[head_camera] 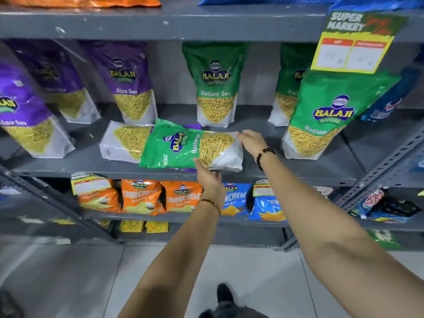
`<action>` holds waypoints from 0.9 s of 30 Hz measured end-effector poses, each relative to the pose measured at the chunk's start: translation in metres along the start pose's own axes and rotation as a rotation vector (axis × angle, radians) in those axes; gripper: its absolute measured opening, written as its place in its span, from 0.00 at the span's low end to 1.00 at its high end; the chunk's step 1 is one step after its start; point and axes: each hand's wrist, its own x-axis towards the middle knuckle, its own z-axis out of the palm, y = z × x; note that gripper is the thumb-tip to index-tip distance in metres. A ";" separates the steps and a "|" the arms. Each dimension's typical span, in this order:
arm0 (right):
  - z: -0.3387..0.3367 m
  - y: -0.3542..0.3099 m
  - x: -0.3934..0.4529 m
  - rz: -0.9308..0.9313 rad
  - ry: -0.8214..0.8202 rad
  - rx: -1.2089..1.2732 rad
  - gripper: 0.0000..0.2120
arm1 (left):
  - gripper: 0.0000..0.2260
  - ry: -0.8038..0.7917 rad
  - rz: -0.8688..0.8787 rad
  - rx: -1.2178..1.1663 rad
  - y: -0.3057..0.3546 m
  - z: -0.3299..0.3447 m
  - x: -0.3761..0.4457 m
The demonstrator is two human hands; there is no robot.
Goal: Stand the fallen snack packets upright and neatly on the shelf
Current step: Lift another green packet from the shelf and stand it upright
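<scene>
A green Ratlami Sev packet [179,145] lies flat on the grey middle shelf [80,160], its top pointing left. It rests across a fallen purple packet [124,141] whose white bottom sticks out to the left. My left hand [210,177] touches the green packet's front edge from below, fingers apart. My right hand [251,141] rests flat on the packet's white bottom end at the right. Neither hand has closed around it.
Upright purple Aloo Sev packets [130,83] stand left and behind, upright green packets [215,83] behind and at the right [325,115]. A yellow price tag [353,47] hangs from the upper shelf. Orange and blue chip bags [181,196] fill the shelf below.
</scene>
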 end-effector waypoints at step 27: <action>-0.025 0.033 -0.030 0.075 -0.636 0.239 0.07 | 0.21 -0.264 0.081 0.012 0.027 -0.041 -0.001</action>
